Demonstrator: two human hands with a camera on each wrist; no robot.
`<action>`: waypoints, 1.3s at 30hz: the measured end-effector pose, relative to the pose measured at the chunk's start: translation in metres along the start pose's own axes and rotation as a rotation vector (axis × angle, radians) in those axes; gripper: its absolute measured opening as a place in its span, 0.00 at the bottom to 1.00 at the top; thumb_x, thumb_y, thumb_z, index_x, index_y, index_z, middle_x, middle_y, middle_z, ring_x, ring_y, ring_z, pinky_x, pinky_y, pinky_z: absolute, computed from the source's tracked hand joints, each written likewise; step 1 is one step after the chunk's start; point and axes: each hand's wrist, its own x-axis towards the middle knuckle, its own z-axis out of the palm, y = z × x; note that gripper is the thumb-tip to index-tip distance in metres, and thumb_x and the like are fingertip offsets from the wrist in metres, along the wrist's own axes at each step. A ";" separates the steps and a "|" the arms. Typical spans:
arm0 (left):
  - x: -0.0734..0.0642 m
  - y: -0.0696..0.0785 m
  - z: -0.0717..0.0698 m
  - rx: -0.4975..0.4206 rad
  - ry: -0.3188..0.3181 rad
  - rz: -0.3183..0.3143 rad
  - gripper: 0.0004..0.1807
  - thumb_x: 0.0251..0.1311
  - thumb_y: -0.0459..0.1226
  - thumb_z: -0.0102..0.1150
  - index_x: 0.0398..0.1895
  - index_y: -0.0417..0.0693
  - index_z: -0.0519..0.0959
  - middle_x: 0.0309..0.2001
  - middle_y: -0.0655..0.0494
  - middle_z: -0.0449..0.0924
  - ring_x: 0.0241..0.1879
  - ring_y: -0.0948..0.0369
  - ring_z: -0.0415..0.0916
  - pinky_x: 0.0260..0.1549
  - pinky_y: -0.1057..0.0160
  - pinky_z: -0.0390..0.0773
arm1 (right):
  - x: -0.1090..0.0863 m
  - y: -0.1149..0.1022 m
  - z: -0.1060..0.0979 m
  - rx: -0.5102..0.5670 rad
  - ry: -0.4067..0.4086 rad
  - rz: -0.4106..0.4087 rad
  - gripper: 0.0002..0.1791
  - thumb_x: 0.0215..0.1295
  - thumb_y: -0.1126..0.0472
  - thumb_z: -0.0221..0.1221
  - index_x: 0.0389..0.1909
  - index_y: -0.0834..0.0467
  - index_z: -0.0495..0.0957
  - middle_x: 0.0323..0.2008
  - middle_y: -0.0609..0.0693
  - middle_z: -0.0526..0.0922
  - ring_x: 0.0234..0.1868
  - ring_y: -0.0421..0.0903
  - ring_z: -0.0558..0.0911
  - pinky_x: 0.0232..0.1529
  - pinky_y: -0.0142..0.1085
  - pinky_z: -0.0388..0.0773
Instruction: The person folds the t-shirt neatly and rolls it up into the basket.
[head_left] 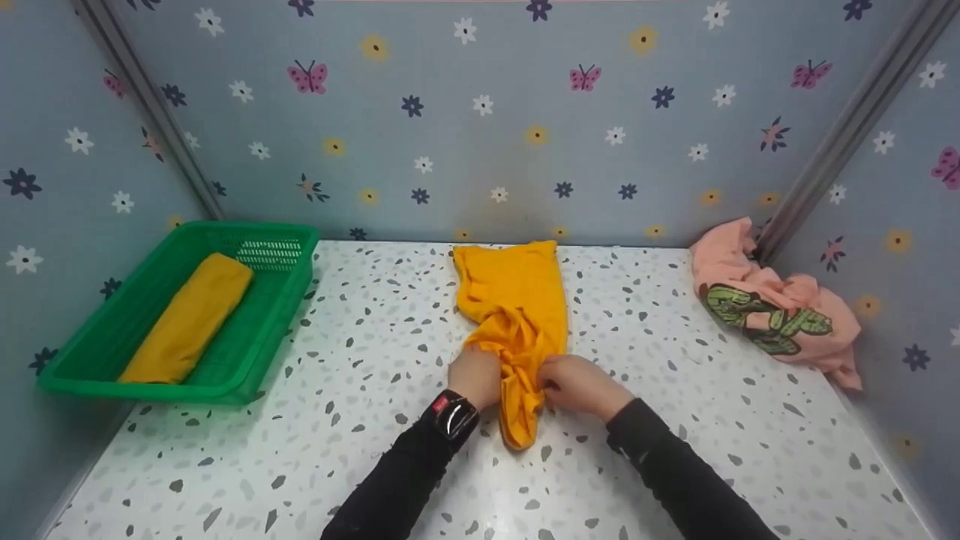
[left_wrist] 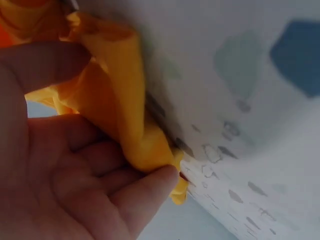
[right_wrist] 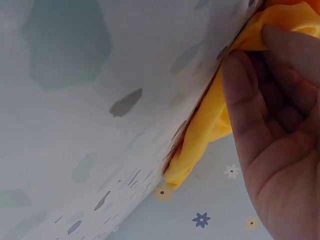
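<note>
A bright yellow cloth (head_left: 514, 279) lies on the speckled surface in front of me, spread flat at the far end and bunched into creases towards me. At its left edge my left hand (head_left: 477, 375) holds the bunched part. In the left wrist view the cloth's folds (left_wrist: 122, 95) sit between the thumb and the curled fingers. On the other side my right hand (head_left: 583, 385) pinches the cloth's edge. The right wrist view shows its thumb and fingertip meeting on the yellow fabric (right_wrist: 207, 117). A narrow end of cloth hangs towards me between both wrists.
A green plastic basket (head_left: 274, 300) at the left holds a folded yellow cloth (head_left: 191, 319). A crumpled pink cloth (head_left: 814, 300) with a green print lies against the right wall. Flowered panels (head_left: 480, 142) enclose the white speckled tabletop (head_left: 360, 450) at the back and sides.
</note>
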 end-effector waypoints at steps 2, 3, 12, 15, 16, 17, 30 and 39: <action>-0.001 0.000 0.001 0.001 0.015 -0.011 0.13 0.62 0.37 0.56 0.42 0.36 0.83 0.45 0.40 0.80 0.49 0.47 0.77 0.45 0.48 0.80 | 0.002 0.001 -0.001 -0.018 0.014 0.018 0.07 0.57 0.69 0.62 0.28 0.52 0.80 0.27 0.43 0.76 0.30 0.43 0.74 0.37 0.39 0.75; -0.001 0.000 0.002 0.002 0.026 -0.017 0.14 0.61 0.37 0.56 0.43 0.35 0.82 0.45 0.39 0.80 0.49 0.47 0.77 0.45 0.48 0.80 | 0.003 0.002 -0.001 -0.025 0.024 0.023 0.07 0.58 0.69 0.62 0.28 0.52 0.80 0.27 0.43 0.76 0.30 0.44 0.74 0.37 0.40 0.75; 0.010 -0.006 0.003 -0.010 0.057 -0.088 0.15 0.59 0.37 0.59 0.45 0.35 0.82 0.47 0.38 0.80 0.51 0.46 0.75 0.49 0.49 0.77 | 0.016 0.011 -0.002 -0.020 0.072 0.076 0.07 0.60 0.69 0.61 0.30 0.52 0.80 0.28 0.44 0.77 0.31 0.45 0.75 0.38 0.41 0.75; 0.014 -0.008 0.003 -0.014 0.054 -0.111 0.16 0.60 0.38 0.58 0.46 0.35 0.82 0.48 0.37 0.79 0.52 0.45 0.74 0.47 0.47 0.78 | 0.020 0.014 -0.004 -0.027 0.079 0.083 0.07 0.61 0.69 0.60 0.31 0.53 0.81 0.28 0.45 0.78 0.32 0.46 0.75 0.39 0.41 0.75; 0.015 -0.008 0.003 -0.026 0.049 -0.123 0.17 0.60 0.38 0.58 0.47 0.35 0.82 0.49 0.37 0.79 0.52 0.45 0.74 0.46 0.45 0.79 | 0.021 0.015 -0.004 -0.030 0.084 0.080 0.07 0.61 0.69 0.60 0.32 0.54 0.81 0.29 0.45 0.78 0.33 0.46 0.75 0.39 0.42 0.75; 0.015 -0.009 0.003 -0.034 0.045 -0.131 0.17 0.61 0.38 0.57 0.47 0.35 0.82 0.49 0.36 0.78 0.53 0.44 0.74 0.44 0.44 0.79 | 0.022 0.016 -0.005 -0.029 0.089 0.078 0.07 0.61 0.70 0.60 0.32 0.54 0.81 0.29 0.46 0.78 0.33 0.46 0.75 0.39 0.42 0.75; 0.007 -0.031 -0.007 -0.116 -0.021 0.000 0.18 0.62 0.45 0.60 0.46 0.40 0.81 0.47 0.43 0.79 0.48 0.48 0.77 0.41 0.46 0.79 | 0.005 0.016 -0.008 -0.029 0.071 0.090 0.09 0.66 0.66 0.60 0.45 0.53 0.81 0.41 0.47 0.82 0.44 0.46 0.80 0.50 0.42 0.76; -0.005 -0.046 -0.007 -0.184 0.080 0.201 0.20 0.62 0.38 0.59 0.57 0.39 0.78 0.52 0.43 0.80 0.49 0.47 0.79 0.52 0.49 0.76 | -0.022 0.001 -0.014 -0.027 0.205 -0.162 0.14 0.58 0.67 0.68 0.45 0.57 0.81 0.43 0.50 0.83 0.47 0.50 0.80 0.50 0.45 0.78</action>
